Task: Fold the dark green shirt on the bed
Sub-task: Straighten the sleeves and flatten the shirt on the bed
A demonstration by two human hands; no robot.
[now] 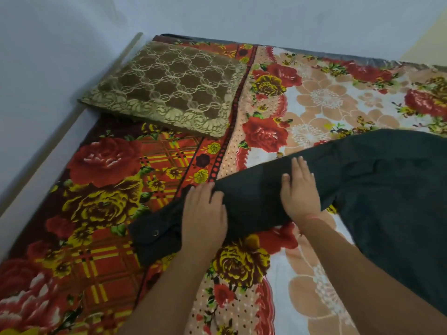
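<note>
The dark green shirt (387,184) lies spread on the bed's floral sheet (101,170), its body at the right and one long sleeve stretched out to the left, ending in a buttoned cuff (154,240). My left hand (204,216) rests palm down on the sleeve just above the cuff, fingers curled over the sleeve's upper edge. My right hand (300,187) lies flat on the sleeve nearer the shoulder, fingers together and pointing away from me. Whether either hand grips the cloth is hard to tell; both press on it.
A brown and gold patterned pillow (169,85) lies at the head of the bed, upper left. The bed's pale frame edge (48,151) runs along the left by the wall. Floral sheet shows beyond the shirt at the top right.
</note>
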